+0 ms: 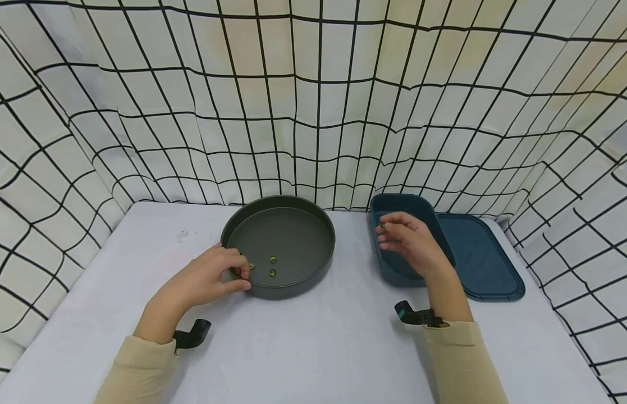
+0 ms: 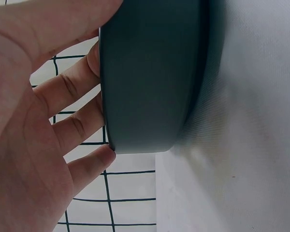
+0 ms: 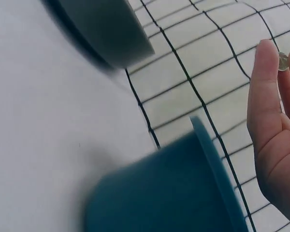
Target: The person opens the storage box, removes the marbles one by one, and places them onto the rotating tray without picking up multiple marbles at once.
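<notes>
Left hand (image 1: 212,278) on pan (image 1: 313,269) with three beads (image 1: 272,260); right hand (image 1: 411,241) over box (image 1: 394,269).

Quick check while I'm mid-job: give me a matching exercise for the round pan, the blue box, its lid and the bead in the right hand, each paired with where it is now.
Things:
1. round pan
2. blue box
3. lid
4. small bead

Places:
a. flat on the table, at the far right
b. pinched in the right hand's fingertips
c. rim gripped by the left hand, three green beads inside
d. under the right hand, between pan and lid

Pairs: 1-c, 2-d, 3-a, 4-b
</notes>
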Available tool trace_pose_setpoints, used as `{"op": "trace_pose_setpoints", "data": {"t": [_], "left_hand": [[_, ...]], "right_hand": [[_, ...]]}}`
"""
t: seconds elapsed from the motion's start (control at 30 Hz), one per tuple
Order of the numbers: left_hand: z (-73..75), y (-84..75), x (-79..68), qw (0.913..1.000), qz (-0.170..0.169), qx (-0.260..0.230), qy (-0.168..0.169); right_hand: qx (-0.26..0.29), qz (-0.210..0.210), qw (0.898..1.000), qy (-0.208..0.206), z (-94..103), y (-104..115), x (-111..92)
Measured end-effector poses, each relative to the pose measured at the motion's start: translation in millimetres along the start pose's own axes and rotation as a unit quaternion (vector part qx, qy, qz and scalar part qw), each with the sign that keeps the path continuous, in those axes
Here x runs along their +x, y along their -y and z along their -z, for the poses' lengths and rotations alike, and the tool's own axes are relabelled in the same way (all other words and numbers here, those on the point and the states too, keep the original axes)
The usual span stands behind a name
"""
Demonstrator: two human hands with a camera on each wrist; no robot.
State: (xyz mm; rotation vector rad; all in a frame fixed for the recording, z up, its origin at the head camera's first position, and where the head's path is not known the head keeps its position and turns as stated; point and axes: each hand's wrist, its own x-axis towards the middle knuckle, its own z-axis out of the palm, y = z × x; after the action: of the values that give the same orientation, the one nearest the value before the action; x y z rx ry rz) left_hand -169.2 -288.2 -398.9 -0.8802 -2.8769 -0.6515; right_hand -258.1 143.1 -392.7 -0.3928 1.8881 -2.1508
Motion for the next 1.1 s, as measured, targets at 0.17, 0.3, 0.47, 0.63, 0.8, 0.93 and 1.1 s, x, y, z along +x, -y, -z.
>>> {"op": "trace_pose_setpoints", "data": {"t": [0.17, 0.3, 0.47, 0.63, 0.8, 0.93, 1.1], "left_hand": [[-0.1, 1.2, -0.7, 1.0000, 0.002, 0.000, -0.002], [-0.7, 1.9, -0.3, 1.0000, 0.000, -0.004, 0.000], [-0.7, 1.6, -1.7, 1.0000, -0.001, -0.003, 0.002], [-2.7, 1.8, -2.4, 1.0000, -0.002, -0.006, 0.001], [-4.5, 0.6, -1.3, 1.0000, -0.005, -0.008, -0.001], [-2.9, -0.6, -0.1, 0.9999, -0.006, -0.008, -0.003], [0.4, -0.4, -0.5, 1.0000, -0.004, -0.003, -0.004]], "right_hand": [[0.052, -0.009, 0.998, 0.027, -14.7, 2.0, 3.8], [0.068, -0.014, 0.997, 0.041, -30.0, 6.7, 9.7], [0.090, 0.003, 0.995, 0.051, -55.7, 17.7, 21.9], [0.136, 0.022, 0.989, 0.049, -79.7, 22.5, 32.4], [0.148, 0.000, 0.988, 0.041, -93.6, 14.0, 39.3], [0.110, -0.022, 0.993, 0.038, -98.9, 3.5, 41.7], [0.068, -0.035, 0.996, 0.044, -102.5, -8.5, 43.2]]}}
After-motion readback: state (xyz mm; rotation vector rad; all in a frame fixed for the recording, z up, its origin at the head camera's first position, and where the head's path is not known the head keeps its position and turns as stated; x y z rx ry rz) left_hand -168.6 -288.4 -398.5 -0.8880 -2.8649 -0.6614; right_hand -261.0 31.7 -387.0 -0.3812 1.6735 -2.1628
